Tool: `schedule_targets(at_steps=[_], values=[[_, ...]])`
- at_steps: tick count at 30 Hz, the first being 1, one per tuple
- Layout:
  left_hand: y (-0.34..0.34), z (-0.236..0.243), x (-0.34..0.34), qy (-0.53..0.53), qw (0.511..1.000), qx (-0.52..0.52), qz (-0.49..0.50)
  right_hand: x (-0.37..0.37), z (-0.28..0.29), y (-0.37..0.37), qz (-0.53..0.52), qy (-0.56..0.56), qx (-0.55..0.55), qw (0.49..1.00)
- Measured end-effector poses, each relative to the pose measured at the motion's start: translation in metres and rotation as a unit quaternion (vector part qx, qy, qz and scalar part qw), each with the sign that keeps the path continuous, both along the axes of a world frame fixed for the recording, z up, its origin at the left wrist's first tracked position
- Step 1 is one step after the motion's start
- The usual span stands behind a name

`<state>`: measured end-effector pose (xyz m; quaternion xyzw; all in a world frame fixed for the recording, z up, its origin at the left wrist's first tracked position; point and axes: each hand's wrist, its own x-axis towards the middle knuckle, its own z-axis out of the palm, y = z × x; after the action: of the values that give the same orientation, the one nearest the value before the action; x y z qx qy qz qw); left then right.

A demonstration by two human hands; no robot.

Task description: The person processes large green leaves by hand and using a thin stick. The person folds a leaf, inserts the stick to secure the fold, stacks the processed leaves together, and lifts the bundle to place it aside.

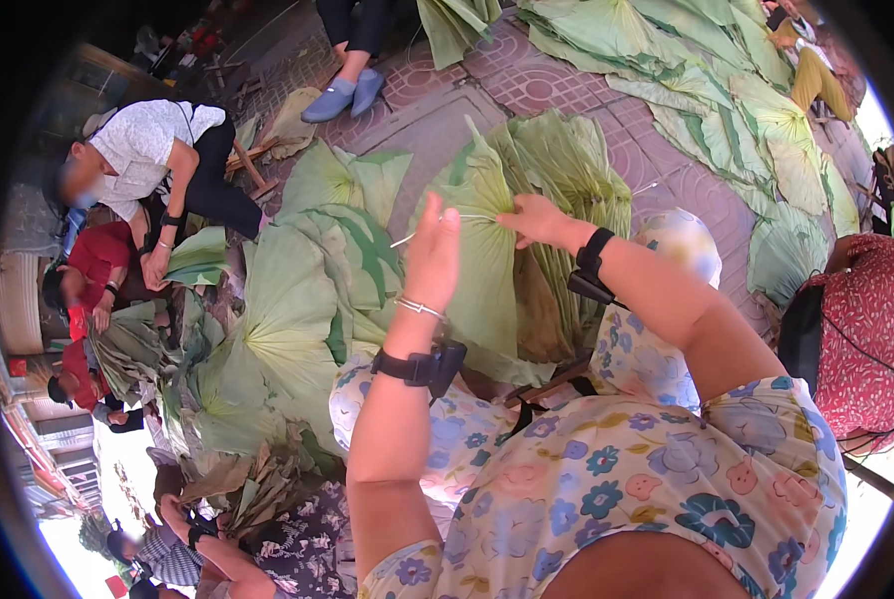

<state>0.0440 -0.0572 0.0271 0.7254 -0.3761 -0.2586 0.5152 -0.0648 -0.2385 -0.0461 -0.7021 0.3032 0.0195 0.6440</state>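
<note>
A thin white cord (477,218) stretches between my hands, above a stack of large green lotus leaves (482,265). My left hand (434,250) is raised edge-on with the cord at its fingers, and a short end sticks out on its left. The fingers are pressed together around the cord, though partly hidden. My right hand (545,222) pinches the cord's other side between thumb and fingertips. Just beyond and under the right hand, folded leaves (567,175) with brownish undersides stand between my knees.
More lotus leaves (277,319) are heaped to my left, and a long spread pile (667,70) lies far right on the paving (427,85). Several people work along the left; a seated person in red patterned clothing (867,334) is at right. Blue shoes (345,95) stand ahead.
</note>
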Motion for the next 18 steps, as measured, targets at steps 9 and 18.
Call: schedule_targets(at_steps=[9, 18], values=[[-0.004, 0.005, -0.005, 0.033, 0.998, -0.010, 0.047, -0.006, -0.039, 0.007, 0.037, 0.025, -0.139, 0.989], [-0.006, 0.020, -0.021, -0.003, 0.999, 0.036, 0.031, -0.009, -0.063, 0.012, 0.061, 0.006, -0.355, 0.933]])
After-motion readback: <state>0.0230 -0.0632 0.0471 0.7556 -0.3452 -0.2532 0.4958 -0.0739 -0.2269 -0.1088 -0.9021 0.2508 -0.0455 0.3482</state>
